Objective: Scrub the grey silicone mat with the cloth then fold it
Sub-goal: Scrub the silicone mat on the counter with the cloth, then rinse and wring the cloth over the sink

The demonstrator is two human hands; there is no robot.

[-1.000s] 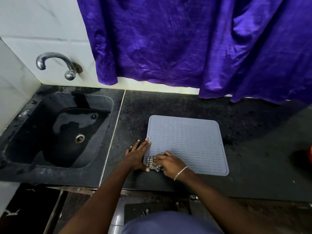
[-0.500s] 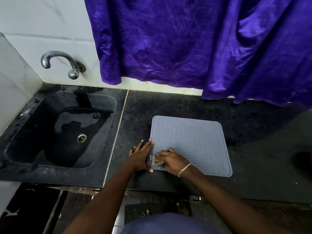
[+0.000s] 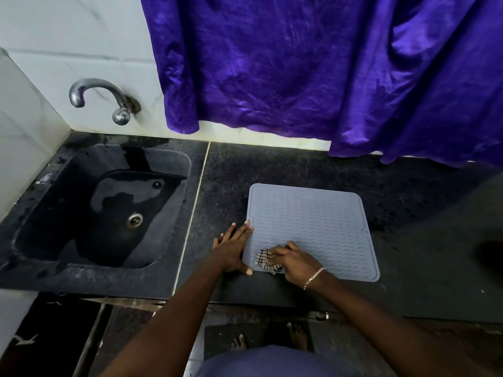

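A grey silicone mat (image 3: 313,227) with a wavy ribbed surface lies flat on the black countertop. My right hand (image 3: 292,261) presses a small checked cloth (image 3: 265,261) onto the mat's near left corner, fingers closed over it. My left hand (image 3: 232,250) lies flat with fingers spread, along the mat's left edge, its thumb at the near left corner. Part of the cloth is hidden under my right hand.
A black sink (image 3: 100,208) with a metal tap (image 3: 109,99) sits to the left. A purple curtain (image 3: 313,72) hangs over the back of the black countertop (image 3: 422,254). The counter's front edge runs just below my wrists.
My right hand with the cloth has slid a little along the mat's near left corner. My left hand stays along the mat's left edge. The camera has shifted slightly.
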